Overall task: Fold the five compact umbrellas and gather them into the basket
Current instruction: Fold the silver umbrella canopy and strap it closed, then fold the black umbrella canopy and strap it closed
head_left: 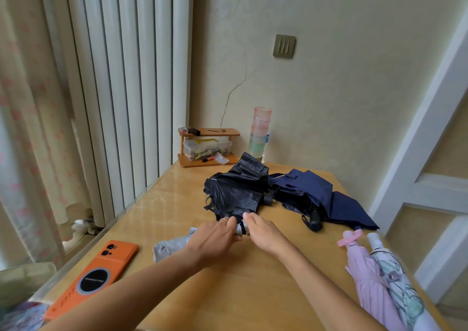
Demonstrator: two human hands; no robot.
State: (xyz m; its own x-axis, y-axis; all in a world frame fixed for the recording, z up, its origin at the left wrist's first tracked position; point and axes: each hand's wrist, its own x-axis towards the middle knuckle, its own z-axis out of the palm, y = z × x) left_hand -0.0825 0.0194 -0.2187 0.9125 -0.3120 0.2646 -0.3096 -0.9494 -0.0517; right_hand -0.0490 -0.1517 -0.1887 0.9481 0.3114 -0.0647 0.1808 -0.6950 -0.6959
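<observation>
A silver-grey compact umbrella with crinkled fabric (170,249) lies on the glossy yellow-wood table (253,287), just in front of the person. Its long axis runs left to right and tilts slightly away. The loose fabric end points left, toward a flat orange phone with a black ring on its back (101,272). The narrow end with a black band points right and away.

The left hand (217,237) is wrapped round the umbrella's middle, fingers curled over it. The right hand (263,232) grips the banded end, thumb and fingers closed on it, so the two hands almost touch.

Just beyond the hands sits a crumpled black umbrella, not yet folded (238,189), its stubby handle pointing right. Touching it on the right is a navy-blue umbrella with spread panels (316,191), its black handle pointing toward the person.

At the near right edge a rolled pale-pink umbrella (367,280) and a rolled white umbrella with a green print (397,280) lie side by side, touching, their long axes running toward and away from the person and their handles at the far end.

A small wooden two-tier rack holding a clear box (207,148) and a stack of translucent pink and green cups (260,133) stand at the far wall.
</observation>
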